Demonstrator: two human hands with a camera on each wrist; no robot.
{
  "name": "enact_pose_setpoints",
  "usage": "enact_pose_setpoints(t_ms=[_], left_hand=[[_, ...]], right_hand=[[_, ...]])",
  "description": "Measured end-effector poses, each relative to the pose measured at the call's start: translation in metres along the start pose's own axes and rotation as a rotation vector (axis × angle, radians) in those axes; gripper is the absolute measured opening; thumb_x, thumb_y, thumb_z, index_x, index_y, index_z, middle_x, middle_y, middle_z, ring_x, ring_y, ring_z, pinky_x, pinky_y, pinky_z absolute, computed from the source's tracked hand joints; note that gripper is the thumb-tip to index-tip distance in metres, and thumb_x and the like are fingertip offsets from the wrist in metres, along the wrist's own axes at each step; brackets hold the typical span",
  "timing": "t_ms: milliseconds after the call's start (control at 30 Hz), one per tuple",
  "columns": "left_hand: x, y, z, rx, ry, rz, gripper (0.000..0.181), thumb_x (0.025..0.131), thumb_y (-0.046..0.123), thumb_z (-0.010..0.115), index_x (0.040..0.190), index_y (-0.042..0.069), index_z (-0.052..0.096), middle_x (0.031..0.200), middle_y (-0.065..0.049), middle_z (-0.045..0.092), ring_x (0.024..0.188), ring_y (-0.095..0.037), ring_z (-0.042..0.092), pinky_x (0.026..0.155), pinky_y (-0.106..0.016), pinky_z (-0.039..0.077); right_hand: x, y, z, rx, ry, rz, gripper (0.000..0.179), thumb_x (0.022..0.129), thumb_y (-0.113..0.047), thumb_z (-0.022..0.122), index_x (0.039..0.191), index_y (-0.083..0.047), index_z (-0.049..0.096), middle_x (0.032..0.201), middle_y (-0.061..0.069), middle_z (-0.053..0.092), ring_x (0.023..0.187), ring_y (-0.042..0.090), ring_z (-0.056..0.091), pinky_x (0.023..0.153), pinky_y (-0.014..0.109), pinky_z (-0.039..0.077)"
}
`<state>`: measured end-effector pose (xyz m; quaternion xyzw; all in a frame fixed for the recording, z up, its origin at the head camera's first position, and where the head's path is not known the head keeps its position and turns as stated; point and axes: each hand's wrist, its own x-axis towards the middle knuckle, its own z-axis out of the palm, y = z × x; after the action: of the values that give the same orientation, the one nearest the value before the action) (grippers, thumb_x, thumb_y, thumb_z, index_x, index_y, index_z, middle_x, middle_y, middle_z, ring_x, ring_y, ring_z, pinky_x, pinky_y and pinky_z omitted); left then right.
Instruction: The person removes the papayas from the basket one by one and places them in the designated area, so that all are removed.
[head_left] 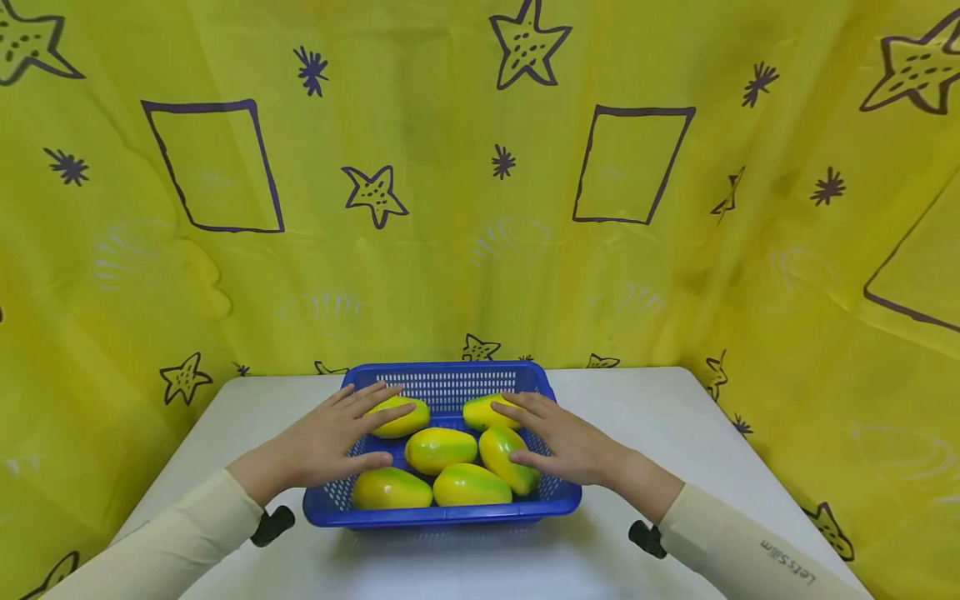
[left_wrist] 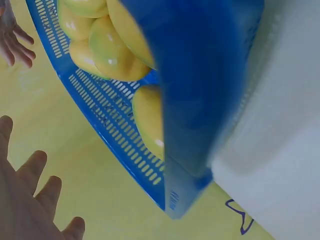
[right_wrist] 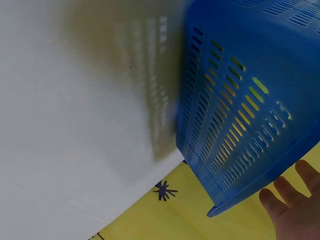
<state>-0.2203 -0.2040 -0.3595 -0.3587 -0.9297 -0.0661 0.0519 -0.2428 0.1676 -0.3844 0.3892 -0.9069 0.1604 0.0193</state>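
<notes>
Both hands hover over a blue basket (head_left: 442,508) of mangoes on a white table (head_left: 660,417), fingers spread and nearly straight, gripping nothing. Left hand (head_left: 330,442) reaches in from the basket's left side, fingertips resting on or just above the back-left mango (head_left: 408,423); which of the two cannot be told. Right hand (head_left: 566,446) comes in from the right, fingers laid across the back-right mango (head_left: 480,410) and beside the tilted mango (head_left: 506,458) near the right wall. Six yellow-green mangoes fill the basket: two at the back, one in the middle (head_left: 441,448), three along the front, among them the front-left mango (head_left: 392,490). The left wrist view shows the open palm (left_wrist: 25,200) apart from the slotted basket wall (left_wrist: 115,125); the right wrist view shows fingertips (right_wrist: 295,205) just past the basket's rim. A yellow curtain (head_left: 480,208) printed with stars and squares hangs behind the table.

Judged from the pose, the work stands at the reach, before any grasp. A next move would call for each hand to curl round one mango, choosing fruit that lies free on top, not wedged.
</notes>
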Motion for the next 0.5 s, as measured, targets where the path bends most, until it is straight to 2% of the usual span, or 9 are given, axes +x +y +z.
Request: enact_pose_setpoints(t_ms=[200, 500], left_hand=[[-0.005, -0.005, -0.001, 0.020, 0.056, 0.005, 0.065, 0.095, 0.054, 0.052, 0.153, 0.030, 0.035, 0.159, -0.005, 0.033, 0.146, -0.034, 0.028, 0.115, -0.064, 0.020], [-0.011, -0.012, 0.001, 0.045, 0.110, -0.008, 0.064, 0.094, 0.054, 0.054, 0.151, 0.027, 0.041, 0.156, -0.004, 0.039, 0.144, -0.033, 0.033, 0.116, -0.060, 0.024]], right_hand=[[0.003, -0.002, 0.004, 0.034, 0.006, 0.046, 0.069, 0.095, -0.049, 0.056, 0.156, -0.030, 0.029, 0.161, 0.003, 0.029, 0.147, 0.028, 0.028, 0.109, 0.060, 0.036], [0.006, -0.004, 0.009, 0.081, 0.005, 0.082, 0.067, 0.096, -0.051, 0.053, 0.155, -0.029, 0.030, 0.160, 0.004, 0.030, 0.146, 0.031, 0.029, 0.111, 0.062, 0.032]])
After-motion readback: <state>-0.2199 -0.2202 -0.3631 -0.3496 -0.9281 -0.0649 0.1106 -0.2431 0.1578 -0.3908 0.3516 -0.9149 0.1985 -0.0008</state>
